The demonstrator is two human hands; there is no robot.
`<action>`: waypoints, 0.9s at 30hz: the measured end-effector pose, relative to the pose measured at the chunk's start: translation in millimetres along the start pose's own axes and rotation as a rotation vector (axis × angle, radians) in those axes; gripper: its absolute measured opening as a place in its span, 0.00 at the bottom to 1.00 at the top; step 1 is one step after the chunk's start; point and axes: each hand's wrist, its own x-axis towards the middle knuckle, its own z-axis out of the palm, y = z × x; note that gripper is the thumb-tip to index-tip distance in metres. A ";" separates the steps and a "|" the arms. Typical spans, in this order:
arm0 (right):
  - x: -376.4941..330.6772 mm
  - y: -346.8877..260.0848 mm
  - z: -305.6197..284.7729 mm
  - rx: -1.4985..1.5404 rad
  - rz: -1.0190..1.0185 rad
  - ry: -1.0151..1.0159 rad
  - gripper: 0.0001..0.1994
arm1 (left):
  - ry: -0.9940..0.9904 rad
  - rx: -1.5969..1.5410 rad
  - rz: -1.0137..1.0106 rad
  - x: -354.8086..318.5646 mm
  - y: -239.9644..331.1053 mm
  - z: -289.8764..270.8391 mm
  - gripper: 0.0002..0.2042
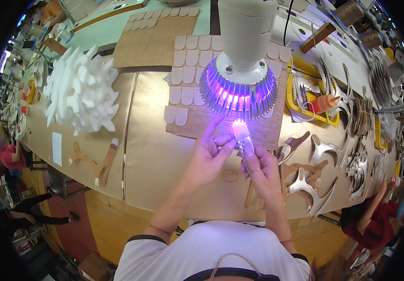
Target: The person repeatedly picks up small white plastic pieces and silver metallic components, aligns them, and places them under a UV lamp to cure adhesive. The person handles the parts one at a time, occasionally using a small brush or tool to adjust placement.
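Below the lamp (241, 91), which glows purple within its finned metal ring, a pale shoe strap (243, 133) with a rounded end and a braided edge is lit pink. My right hand (262, 171) pinches its lower part between thumb and fingers. On the other side, my left hand (204, 159) has its thumb and bent fingers at the strap's edge, while its index finger stretches up towards the lamp. What the left fingertips grip is partly hidden. Behind the hands lies a brown board (197, 122) bearing rows of pale rounded pieces.
A spiky white foam block (82, 93) stands at the left, above a brown Y-shaped strap (94, 164). To the right are a yellow basket (314, 117) with an orange-capped bottle (324, 103) and several silver and brown straps (305, 187). Another person (375, 220) sits at the right edge.
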 end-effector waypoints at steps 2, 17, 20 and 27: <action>-1.1 -1.1 -0.1 0.040 0.028 -0.005 0.14 | -0.020 0.002 0.034 -0.8 -1.5 0.0 0.31; -6.2 -15.3 -7.3 0.100 0.091 -0.019 0.15 | 0.117 0.938 0.642 -5.6 -13.4 13.3 0.29; -9.7 -17.4 -7.5 0.021 0.059 0.013 0.15 | 0.076 1.097 0.781 -4.4 -12.5 10.7 0.31; -14.6 -29.9 -10.5 0.027 0.018 -0.003 0.15 | -0.001 0.020 0.283 -2.0 -12.7 15.9 0.35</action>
